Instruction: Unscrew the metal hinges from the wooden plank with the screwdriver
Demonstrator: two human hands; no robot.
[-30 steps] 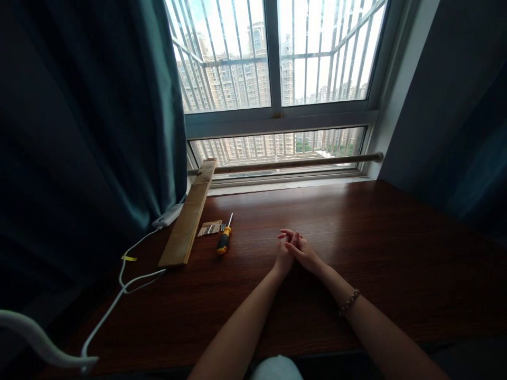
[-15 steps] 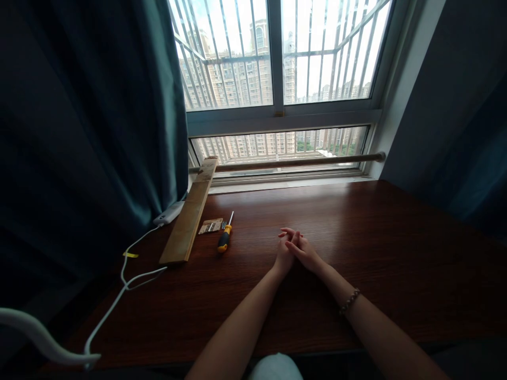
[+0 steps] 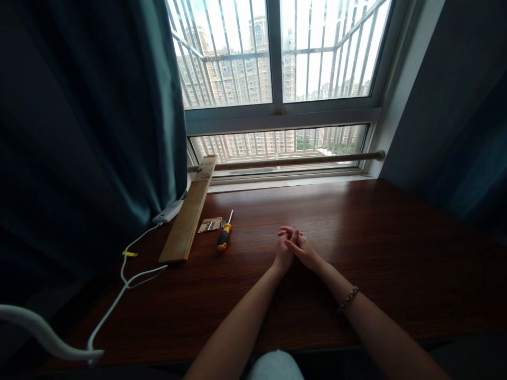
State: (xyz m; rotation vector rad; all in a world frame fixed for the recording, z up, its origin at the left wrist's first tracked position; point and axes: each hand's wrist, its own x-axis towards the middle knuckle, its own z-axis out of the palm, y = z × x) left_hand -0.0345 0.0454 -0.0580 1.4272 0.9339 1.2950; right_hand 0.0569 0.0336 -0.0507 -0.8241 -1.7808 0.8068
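My left hand [image 3: 283, 254] and my right hand [image 3: 307, 252] are clasped on the dark wooden table [image 3: 396, 253], fingers interlaced. Both are closed on each other, and no tool or other object shows in them. To their left lies a screwdriver [image 3: 224, 237] with a yellow and black handle, its shaft pointing away from me. Right beside it are several small dark screws [image 3: 223, 224] and a small brown card or packet [image 3: 209, 225] with metal pieces on it. Further left, a long wooden board [image 3: 184, 224] slants away with its far end up against the window rail.
Behind the board sits a white power strip [image 3: 168, 212] with a white cable [image 3: 114, 306] running along the table's left side. A blue curtain [image 3: 158, 132] hangs at left. A horizontal rail [image 3: 293, 161] crosses the window at the table's far edge.
My hands stay clasped in the same spot. The camera view has shifted very slightly; nothing on the table has visibly moved.
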